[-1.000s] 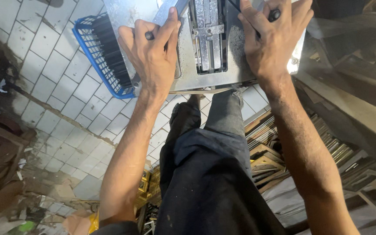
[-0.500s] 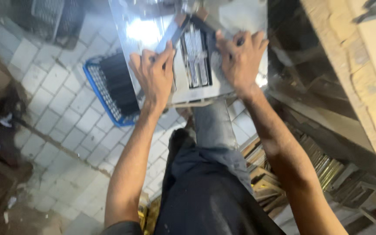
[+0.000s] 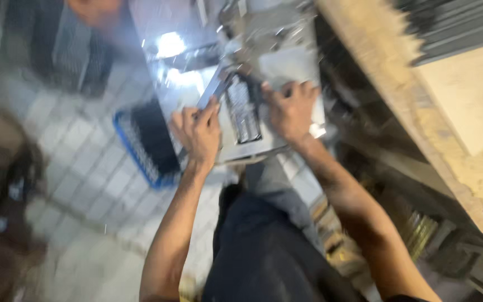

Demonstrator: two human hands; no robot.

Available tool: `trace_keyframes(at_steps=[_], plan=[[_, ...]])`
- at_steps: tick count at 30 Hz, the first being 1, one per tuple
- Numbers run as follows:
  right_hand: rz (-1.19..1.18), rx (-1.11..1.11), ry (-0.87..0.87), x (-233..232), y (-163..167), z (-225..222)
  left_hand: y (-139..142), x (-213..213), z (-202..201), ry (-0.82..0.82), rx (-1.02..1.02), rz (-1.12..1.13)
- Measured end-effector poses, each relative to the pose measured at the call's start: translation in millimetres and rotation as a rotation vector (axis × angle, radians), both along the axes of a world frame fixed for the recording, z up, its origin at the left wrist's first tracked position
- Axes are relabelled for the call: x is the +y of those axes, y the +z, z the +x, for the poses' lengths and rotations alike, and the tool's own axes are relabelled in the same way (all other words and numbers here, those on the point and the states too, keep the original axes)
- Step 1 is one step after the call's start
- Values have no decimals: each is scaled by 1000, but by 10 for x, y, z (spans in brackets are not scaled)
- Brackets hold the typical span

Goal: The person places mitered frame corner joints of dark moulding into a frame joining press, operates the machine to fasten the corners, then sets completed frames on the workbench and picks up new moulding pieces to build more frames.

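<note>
While the view has swung away, a metal strip (image 3: 212, 92) is gripped by the left hand (image 3: 199, 131) and the metal plate (image 3: 241, 112) is pressed flat under the open right hand (image 3: 292, 109), as before.

Shiny silver-grey flat metal machine plate (image 3: 247, 120) with dark slotted centre; bright blue plastic mesh crate (image 3: 143, 142) holding black contents; pale white square-tiled floor (image 3: 85, 162) with grey grid; dark navy trousers (image 3: 264, 251).

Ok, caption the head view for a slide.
Both hands, left hand and right hand, press on a shiny metal sheet beside a blue crate.
</note>
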State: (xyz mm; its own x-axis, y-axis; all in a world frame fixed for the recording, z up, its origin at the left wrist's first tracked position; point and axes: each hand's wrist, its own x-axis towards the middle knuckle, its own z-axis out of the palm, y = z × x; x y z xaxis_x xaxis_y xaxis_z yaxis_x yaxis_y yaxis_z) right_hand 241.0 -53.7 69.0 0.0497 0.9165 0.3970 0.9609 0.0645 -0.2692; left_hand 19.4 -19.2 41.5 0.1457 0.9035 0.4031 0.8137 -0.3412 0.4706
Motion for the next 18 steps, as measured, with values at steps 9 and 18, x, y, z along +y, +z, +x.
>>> trace_keyframes(at_steps=[9,18], plan=[[-48,179,-33,-250,476,113,189,-211,74,-58,31,14],[90,606,128,-819,886,797,467,-775,151,-47,-40,139]])
